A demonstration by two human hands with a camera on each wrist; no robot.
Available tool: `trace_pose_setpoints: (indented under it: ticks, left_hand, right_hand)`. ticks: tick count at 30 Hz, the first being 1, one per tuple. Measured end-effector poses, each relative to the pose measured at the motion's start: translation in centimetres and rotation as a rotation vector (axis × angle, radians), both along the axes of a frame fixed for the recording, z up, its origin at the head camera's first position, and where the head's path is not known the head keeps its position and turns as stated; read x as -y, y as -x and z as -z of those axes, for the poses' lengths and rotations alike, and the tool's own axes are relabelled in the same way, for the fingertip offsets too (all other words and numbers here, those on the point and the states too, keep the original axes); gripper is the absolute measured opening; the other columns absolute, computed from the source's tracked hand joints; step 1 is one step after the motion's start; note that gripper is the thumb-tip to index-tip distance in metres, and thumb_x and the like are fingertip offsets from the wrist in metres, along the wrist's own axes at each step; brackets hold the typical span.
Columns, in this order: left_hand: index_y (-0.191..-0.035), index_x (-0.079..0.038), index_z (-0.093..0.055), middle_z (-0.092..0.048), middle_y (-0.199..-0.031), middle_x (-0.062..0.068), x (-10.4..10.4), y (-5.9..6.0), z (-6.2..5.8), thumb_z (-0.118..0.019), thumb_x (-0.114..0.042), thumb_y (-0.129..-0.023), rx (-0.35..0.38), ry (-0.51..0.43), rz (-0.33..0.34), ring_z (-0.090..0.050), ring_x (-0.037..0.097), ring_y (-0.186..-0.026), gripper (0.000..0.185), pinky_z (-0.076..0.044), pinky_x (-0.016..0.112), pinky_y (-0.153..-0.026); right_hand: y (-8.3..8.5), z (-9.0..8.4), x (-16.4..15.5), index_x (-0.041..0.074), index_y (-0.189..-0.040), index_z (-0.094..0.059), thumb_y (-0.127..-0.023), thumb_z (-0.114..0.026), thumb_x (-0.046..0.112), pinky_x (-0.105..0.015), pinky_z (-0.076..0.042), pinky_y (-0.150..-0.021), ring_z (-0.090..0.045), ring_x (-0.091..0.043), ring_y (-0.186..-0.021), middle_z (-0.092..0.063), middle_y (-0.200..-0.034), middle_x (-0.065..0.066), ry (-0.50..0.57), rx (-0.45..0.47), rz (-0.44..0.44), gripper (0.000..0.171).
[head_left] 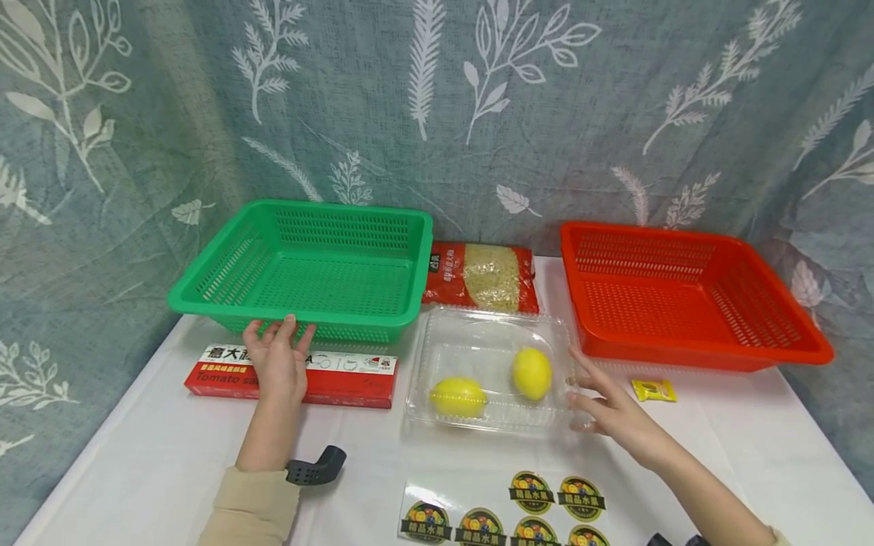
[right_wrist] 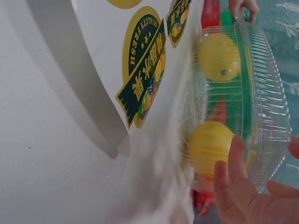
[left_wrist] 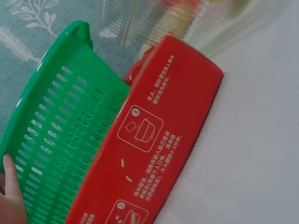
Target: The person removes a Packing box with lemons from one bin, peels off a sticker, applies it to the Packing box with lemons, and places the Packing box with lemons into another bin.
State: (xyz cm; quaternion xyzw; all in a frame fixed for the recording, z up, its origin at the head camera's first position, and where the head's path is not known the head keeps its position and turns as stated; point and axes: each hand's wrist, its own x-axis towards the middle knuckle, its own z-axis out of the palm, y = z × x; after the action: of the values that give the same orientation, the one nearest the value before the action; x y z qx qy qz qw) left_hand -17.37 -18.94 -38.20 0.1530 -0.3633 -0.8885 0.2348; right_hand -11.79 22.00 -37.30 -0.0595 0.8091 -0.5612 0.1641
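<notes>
Lemons (head_left: 531,373), two of them, lie in the clear tray (head_left: 437,334) at the table's centre, lid not on and nothing stuck to it. The right hand (head_left: 608,406), fingers straight and spread, touches the tray's 3 o'clock edge. The left hand (head_left: 276,356) lies flat over the red pasta box (head_left: 341,377), fingertips at the green basket (head_left: 300,265), holding nothing. Both baskets look empty, so sorting seems barely begun. The sticker sheet (head_left: 498,508) waits at 6 o'clock; the red basket (head_left: 683,296) crowds 2 o'clock, while bare cloth lies free at 7 o'clock
</notes>
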Motion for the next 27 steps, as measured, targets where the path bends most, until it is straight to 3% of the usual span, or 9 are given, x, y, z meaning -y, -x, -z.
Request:
trace_pose_setpoints:
  ticks: [3, 7, 10, 14, 20, 27]
  left_hand:
    - [-0.110, -0.016, -0.025, -0.034, -0.099, 0.004, 0.3, -0.3, -0.3, -0.049, -0.008, -0.093, 0.048, 0.025, 0.066, -0.047, 0.012, -0.087, 0.031, -0.050, 0.025, -0.082]
    - [-0.109, -0.015, -0.027, -0.037, -0.098, 0.004, 0.7, -0.7, -0.5, -0.046, -0.018, -0.095, 0.144, 0.097, 0.210, -0.045, 0.013, -0.090, 0.023, -0.045, 0.027, -0.090]
    - [-0.112, -0.014, -0.030, -0.039, -0.096, 0.004, 0.8, -1.0, -0.5, -0.042, -0.017, -0.097, 0.198, 0.131, 0.282, -0.045, 0.013, -0.091, 0.021, -0.044, 0.027, -0.091]
    - [-0.115, -0.013, -0.031, -0.043, -0.094, 0.002, 0.8, -1.6, -0.7, -0.041, -0.010, -0.096, 0.248, 0.135, 0.318, -0.048, 0.010, -0.088, 0.021, -0.047, 0.023, -0.087]
    - [-0.114, -0.013, -0.034, -0.047, -0.092, 0.000, 0.7, -2.7, -0.6, -0.044, -0.009, -0.094, 0.235, 0.286, 0.351, -0.053, 0.008, -0.085, 0.023, -0.047, 0.019, -0.081]
    - [-0.110, -0.018, -0.038, -0.045, -0.099, -0.003, 0.3, -4.4, -1.5, -0.042, -0.012, -0.096, 0.278, 0.451, 0.472, -0.053, 0.007, -0.094, 0.015, -0.047, 0.018, -0.079]
  right_hand:
    - [-0.3, -0.2, -0.1, 0.020, -0.147, -0.015, -0.093, -0.052, 0.020, -0.042, -0.051, -0.081, -0.045, -0.045, -0.114, -0.027, -0.137, -0.031, -0.001, -0.008, 0.000, 0.065]
    - [-0.7, -0.6, -0.6, 0.018, -0.147, -0.019, -0.094, -0.052, 0.023, -0.040, -0.052, -0.079, -0.046, -0.043, -0.113, -0.027, -0.138, -0.028, -0.030, -0.051, 0.020, 0.062]
    - [-1.1, -1.0, -1.0, 0.014, -0.146, -0.021, -0.094, -0.051, 0.021, -0.038, -0.052, -0.078, -0.047, -0.042, -0.110, -0.030, -0.138, -0.028, -0.042, -0.087, 0.035, 0.061]
    - [-1.5, -1.4, -1.3, 0.009, -0.145, -0.023, -0.094, -0.051, 0.018, -0.037, -0.052, -0.077, -0.049, -0.041, -0.108, -0.032, -0.136, -0.029, -0.040, -0.133, 0.030, 0.058]
    - [-2.1, -1.7, -1.2, 0.010, -0.144, -0.026, -0.093, -0.053, 0.015, -0.030, -0.054, -0.070, -0.054, -0.036, -0.100, -0.036, -0.133, -0.028, -0.127, -0.263, 0.022, 0.058]
    - [-2.7, -1.8, -1.0, 0.008, -0.140, -0.033, -0.090, -0.058, 0.009, -0.026, -0.053, -0.063, -0.057, -0.007, -0.087, -0.048, -0.121, -0.024, -0.202, -0.400, 0.051, 0.056]
